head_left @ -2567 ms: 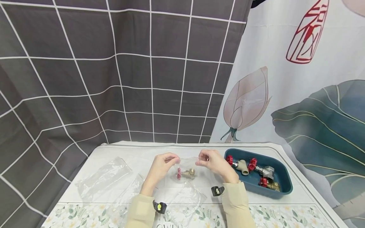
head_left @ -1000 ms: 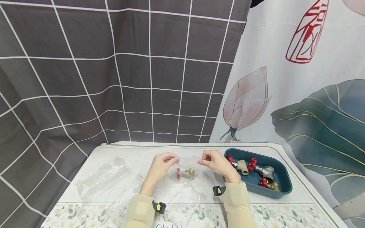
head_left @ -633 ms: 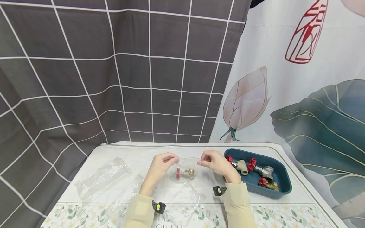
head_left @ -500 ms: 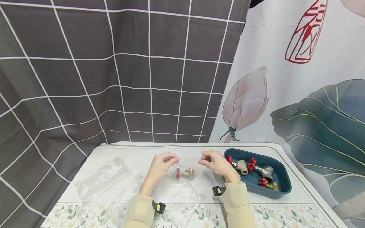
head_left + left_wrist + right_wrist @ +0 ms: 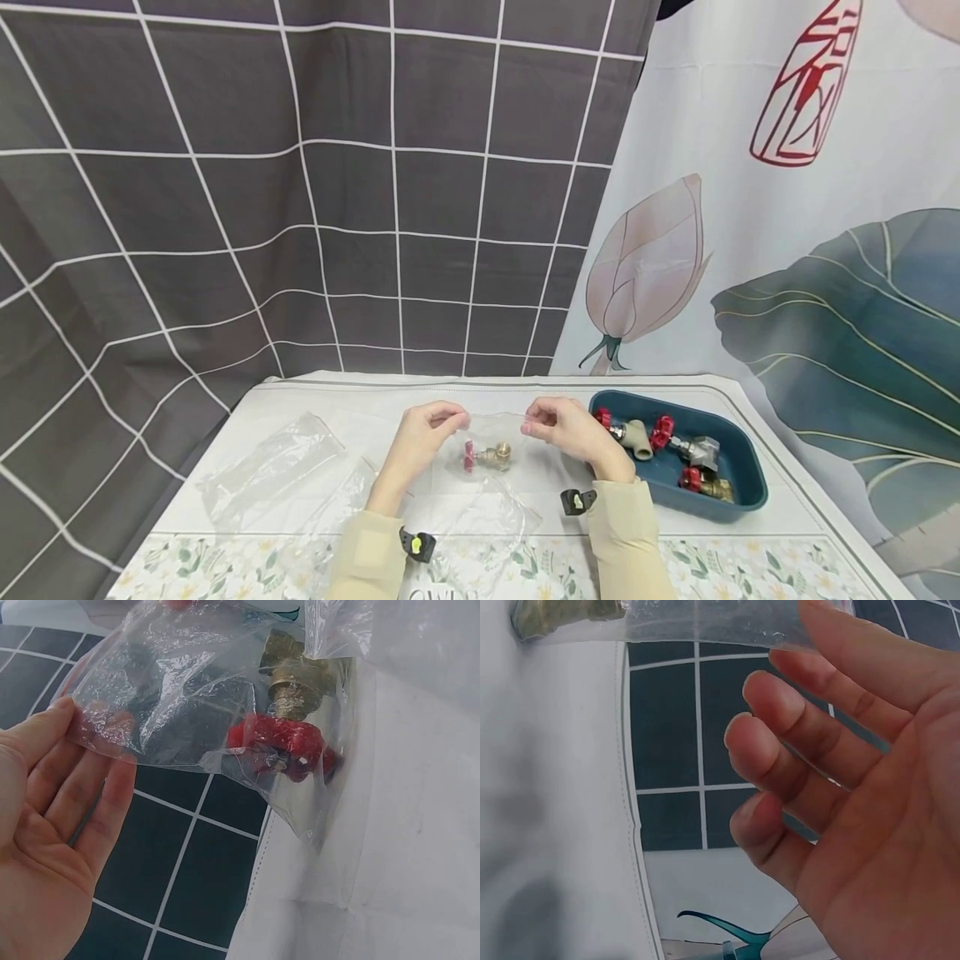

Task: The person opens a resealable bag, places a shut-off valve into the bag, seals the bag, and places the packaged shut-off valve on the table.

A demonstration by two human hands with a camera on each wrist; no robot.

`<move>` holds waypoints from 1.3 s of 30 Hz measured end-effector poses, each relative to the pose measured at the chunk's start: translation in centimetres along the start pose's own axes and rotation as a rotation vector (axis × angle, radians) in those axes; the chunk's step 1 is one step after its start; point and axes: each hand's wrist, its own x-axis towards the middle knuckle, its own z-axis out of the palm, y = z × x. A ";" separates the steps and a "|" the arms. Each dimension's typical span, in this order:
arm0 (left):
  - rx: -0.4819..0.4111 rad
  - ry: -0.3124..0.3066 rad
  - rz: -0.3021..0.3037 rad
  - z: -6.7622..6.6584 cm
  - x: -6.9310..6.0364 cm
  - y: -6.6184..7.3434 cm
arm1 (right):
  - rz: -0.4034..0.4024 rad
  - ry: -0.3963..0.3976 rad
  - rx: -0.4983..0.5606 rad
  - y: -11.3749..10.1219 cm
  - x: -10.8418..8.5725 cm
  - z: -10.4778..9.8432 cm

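A clear plastic zip bag (image 5: 495, 425) with a brass valve (image 5: 495, 456) inside is held up between my two hands. The valve's red handwheel (image 5: 279, 742) points left in the head view. My left hand (image 5: 420, 437) pinches the bag's top edge near its left corner between thumb and fingers. At the right end of that edge, my right hand (image 5: 573, 433) pinches the plastic with thumb and index finger. Its other fingers are loosely bent in the right wrist view. The valve sits low in the bag, near the white table surface.
A dark blue bin (image 5: 750, 492) with several red-handled valves stands to the right. More clear plastic bags (image 5: 277, 467) lie flat at the left, and another bag (image 5: 487, 517) lies in front. A dark gridded curtain (image 5: 435, 275) hangs behind the table (image 5: 465, 387).
My right hand has shifted slightly right along the bag's edge since the oldest frame, then a touch back inward. My left hand and the bagged valve stay almost in place.
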 end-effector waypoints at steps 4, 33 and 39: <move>-0.005 0.001 0.000 0.0 0.0 0.0 | 0.002 -0.010 0.008 0.0 0.0 0.1; 0.193 -0.326 -0.105 0.2 -0.9 -2.0 | 0.032 -0.216 0.118 1.2 0.4 2.7; 0.225 -0.300 -0.088 0.5 -0.6 -2.2 | -0.017 -0.165 0.134 1.3 0.5 2.6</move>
